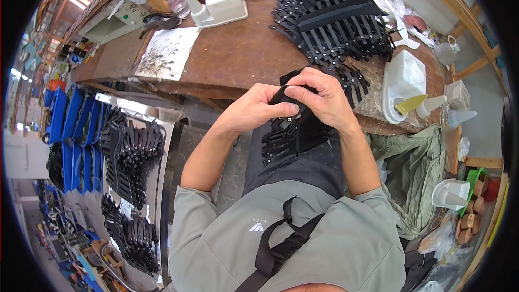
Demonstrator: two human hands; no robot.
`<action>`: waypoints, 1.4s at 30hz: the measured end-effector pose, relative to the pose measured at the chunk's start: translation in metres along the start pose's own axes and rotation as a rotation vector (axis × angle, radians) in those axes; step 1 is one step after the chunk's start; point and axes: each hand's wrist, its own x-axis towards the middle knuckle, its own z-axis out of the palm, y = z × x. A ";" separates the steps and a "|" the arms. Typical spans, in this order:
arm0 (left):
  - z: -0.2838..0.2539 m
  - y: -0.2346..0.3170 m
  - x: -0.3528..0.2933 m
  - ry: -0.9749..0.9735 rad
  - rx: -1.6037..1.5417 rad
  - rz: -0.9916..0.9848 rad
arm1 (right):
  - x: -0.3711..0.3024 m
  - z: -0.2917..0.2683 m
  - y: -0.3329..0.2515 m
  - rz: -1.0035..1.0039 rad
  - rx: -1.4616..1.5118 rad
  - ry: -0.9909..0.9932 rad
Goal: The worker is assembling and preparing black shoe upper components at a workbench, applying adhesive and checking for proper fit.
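Seen from the head camera, looking down: a person in a grey-green shirt works at a brown desk (238, 43) with bare hands. The left hand (258, 108) and right hand (320, 97) meet just in front of the desk's near edge. The fingers of both are closed, thumbs on top, pinching the upper edge of a black strapped piece (294, 138), which hangs down over the person's dark trousers. What lies beneath the fingertips is hidden.

On the desk, toward its far side and right of the middle, is a heap of similar black pieces (330, 30) with metal dots. At the desk's right end stands a white container (405, 78) beside a pale cone-shaped nozzle; a second white tub (224, 2) is at its far left, near a stained white sheet (167, 51). Left of the desk, more black strips lie on a rack.

The step in hand looks like folding or pressing that edge together. The next move would seem to call for a steady two-handed pinch, layers kept aligned.
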 end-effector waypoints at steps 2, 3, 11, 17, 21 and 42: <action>0.007 -0.003 0.013 -0.030 -0.021 -0.002 | -0.006 -0.005 0.006 -0.039 -0.067 0.058; 0.008 -0.008 0.020 -0.020 0.030 0.017 | -0.008 -0.009 0.009 -0.019 -0.072 0.082; 0.010 -0.015 0.038 -0.059 -0.071 -0.095 | -0.075 -0.052 0.019 0.112 0.031 0.509; 0.009 -0.025 0.053 -0.089 -0.180 -0.100 | -0.167 -0.176 0.048 0.131 -0.332 1.315; 0.029 -0.025 0.076 -0.086 -0.157 -0.151 | -0.158 -0.201 0.076 0.378 -0.761 1.049; 0.031 -0.025 0.085 -0.049 -0.195 -0.174 | -0.192 -0.183 0.061 0.495 -0.196 1.055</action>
